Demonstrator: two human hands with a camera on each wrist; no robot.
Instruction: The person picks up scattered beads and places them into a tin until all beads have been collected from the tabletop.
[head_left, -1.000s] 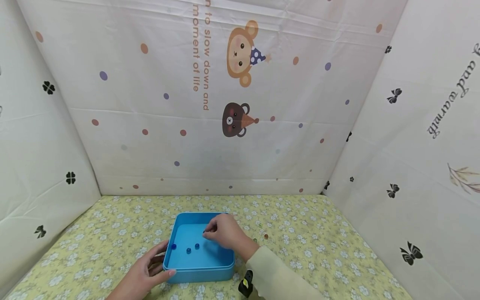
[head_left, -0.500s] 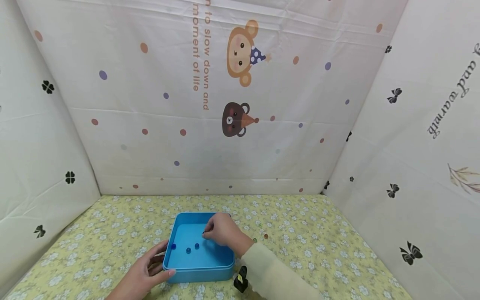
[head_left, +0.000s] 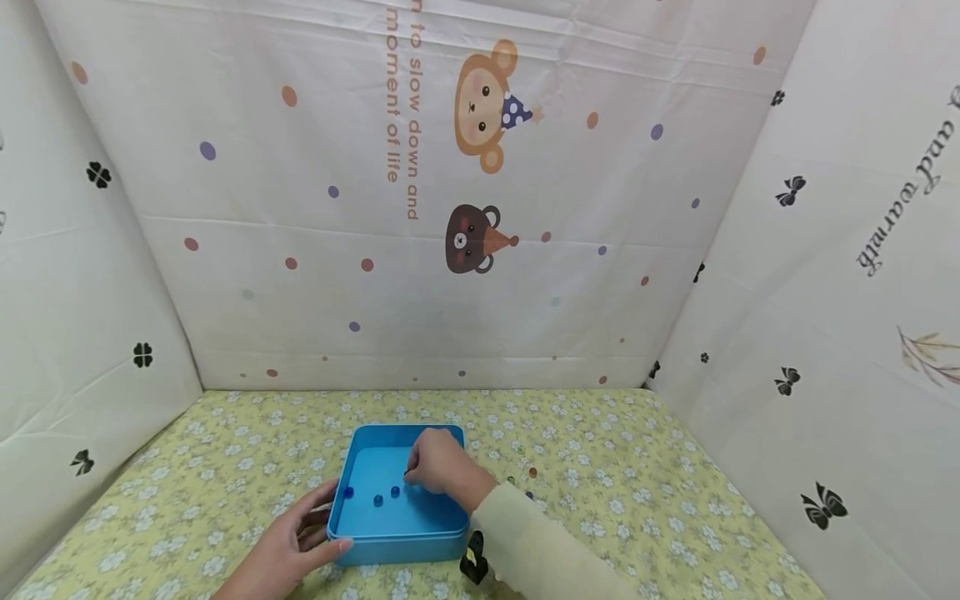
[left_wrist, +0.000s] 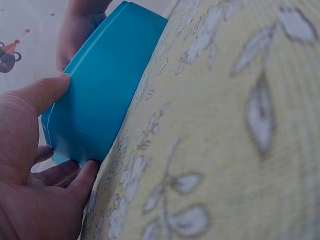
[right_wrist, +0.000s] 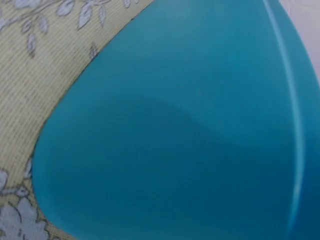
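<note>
One left hand [head_left: 288,537] starts us off, its forearm rising from seven o'clock, clamped on the eight o'clock corner of the blue box [head_left: 401,550]: thumb on the near wall by the rim, fingers bent against the left side. That box sits on the yellow flowered cloth [head_left: 240,467], toward seven o'clock in the head view. Inside it, count three dark blue ones lying loose! The first bead [head_left: 348,492] is out at nine o'clock by the left wall, the second bead [head_left: 378,500] further in, and the third bead [head_left: 395,492] near the centre, just beside the second.

And here's the right hand [head_left: 442,467], over the box's two o'clock side, knuckles up, fingertips down and together, pinching one small dark bit [head_left: 407,474], too small to make out. One black band [head_left: 474,560] shows by the four o'clock corner, then one pale sleeve [head_left: 540,542] slants up from five.

Out past three o'clock on the cloth, three more: a green bead [head_left: 511,480] near the sleeve, a dark blue bead [head_left: 529,495] at the sleeve's edge, and an orange-brown bead [head_left: 532,472] furthest right.
</note>
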